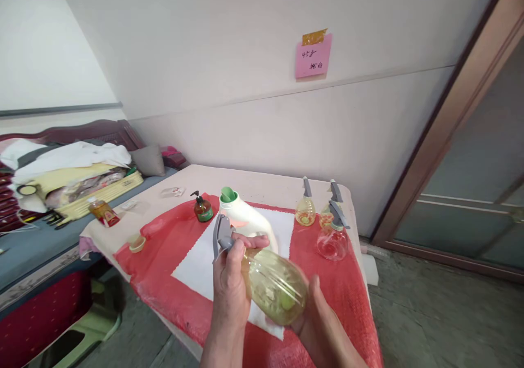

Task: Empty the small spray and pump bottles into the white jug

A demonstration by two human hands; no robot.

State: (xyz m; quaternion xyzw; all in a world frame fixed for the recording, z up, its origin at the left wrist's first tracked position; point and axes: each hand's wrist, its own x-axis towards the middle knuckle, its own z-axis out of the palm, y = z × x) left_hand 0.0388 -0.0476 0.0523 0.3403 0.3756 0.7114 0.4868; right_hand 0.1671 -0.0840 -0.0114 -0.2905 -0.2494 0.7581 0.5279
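I hold a clear yellowish spray bottle [273, 283] tilted on its side above the table, its grey trigger head [221, 236] pointing up and left. My left hand [230, 280] is closed around the bottle's neck just below the trigger head. My right hand [317, 319] cups the round base from underneath, fingers curled on it. Right behind the bottle stands a white detergent jug [249, 220] with a green spout.
A red mesh cloth [347, 286] with a white sheet [196, 259] covers the table. Three more spray bottles [332, 231] stand at the right rear, a small brown pump bottle [202, 208] at the left. A small bottle [103, 212] and cluttered bed lie left.
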